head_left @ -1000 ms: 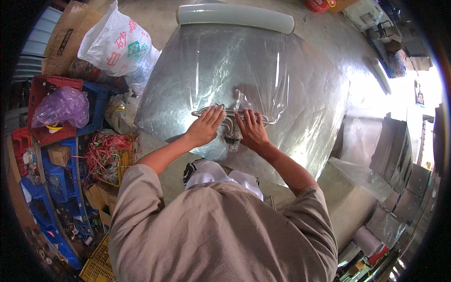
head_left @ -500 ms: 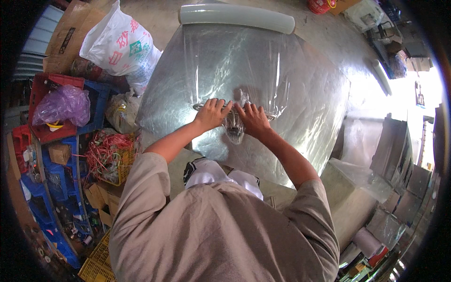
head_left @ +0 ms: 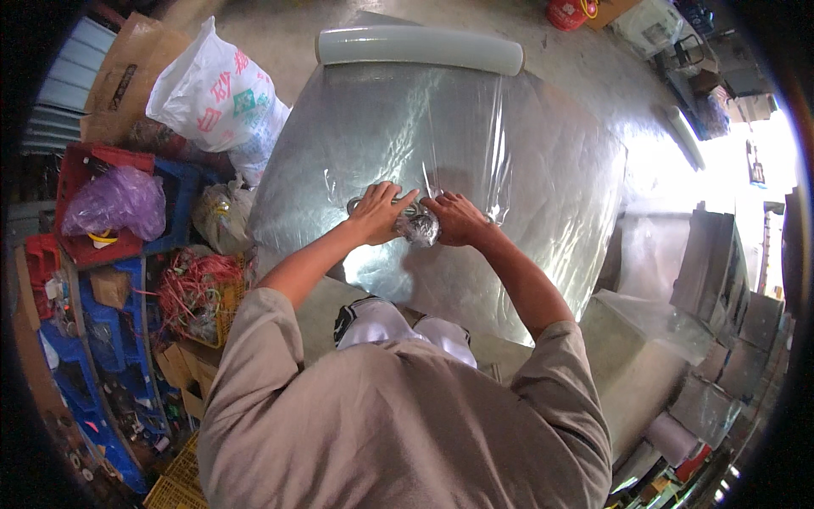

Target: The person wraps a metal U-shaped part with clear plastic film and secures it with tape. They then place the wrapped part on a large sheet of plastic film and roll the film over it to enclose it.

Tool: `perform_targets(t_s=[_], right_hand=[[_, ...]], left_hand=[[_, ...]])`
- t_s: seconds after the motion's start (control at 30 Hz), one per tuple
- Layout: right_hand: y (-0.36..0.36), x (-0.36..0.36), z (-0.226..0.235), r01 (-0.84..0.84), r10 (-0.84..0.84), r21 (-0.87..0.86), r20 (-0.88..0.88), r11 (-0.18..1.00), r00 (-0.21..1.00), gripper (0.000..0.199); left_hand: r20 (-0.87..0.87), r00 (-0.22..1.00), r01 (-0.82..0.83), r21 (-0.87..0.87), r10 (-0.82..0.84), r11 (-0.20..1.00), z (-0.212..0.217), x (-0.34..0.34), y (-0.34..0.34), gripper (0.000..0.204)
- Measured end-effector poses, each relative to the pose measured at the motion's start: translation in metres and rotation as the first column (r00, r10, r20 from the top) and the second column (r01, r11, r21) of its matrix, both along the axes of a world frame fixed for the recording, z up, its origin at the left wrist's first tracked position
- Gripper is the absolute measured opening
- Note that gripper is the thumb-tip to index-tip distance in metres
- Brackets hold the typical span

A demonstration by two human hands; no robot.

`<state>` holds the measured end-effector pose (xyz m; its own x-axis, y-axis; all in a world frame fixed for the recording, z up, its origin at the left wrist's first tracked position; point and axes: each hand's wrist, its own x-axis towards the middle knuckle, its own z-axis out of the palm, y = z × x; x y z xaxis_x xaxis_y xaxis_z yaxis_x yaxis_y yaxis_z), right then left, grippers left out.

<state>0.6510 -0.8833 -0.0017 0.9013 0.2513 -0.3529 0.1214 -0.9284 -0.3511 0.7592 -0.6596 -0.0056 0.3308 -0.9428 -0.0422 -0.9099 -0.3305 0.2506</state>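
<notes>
The left hand [head_left: 376, 214] and right hand [head_left: 458, 219] both close around a small shiny bundle [head_left: 419, 227] near the desk's [head_left: 560, 161] near edge, apparently mid-wrap in clear film [head_left: 441, 127] drawn from the far-edge roll [head_left: 420, 47]; next likely calls for another tight turn.

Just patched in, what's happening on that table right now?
A person is bent over a metal-topped table covered by a sheet of clear plastic film drawn from a roll at the far edge. The left hand and right hand both press on a small shiny bundle between them, wrapped in the film.
</notes>
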Motion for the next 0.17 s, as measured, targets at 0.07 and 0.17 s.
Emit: perform_targets(t_s=[0.07,0.17], right_hand=[[-0.004,0.009,0.002,-0.01,0.01,0.0,-0.051,1.0,0.999,0.075],[-0.011,0.02,0.0,-0.024,0.024,-0.007,-0.076,1.0,0.997,0.078]], left_hand=[[0.035,0.998,-0.047,-0.116,0.051,0.992,0.001,0.001,0.001,0.097],[-0.107,0.981,-0.189,-0.355,0.161,0.915,-0.025,-0.01,0.013,0.103]])
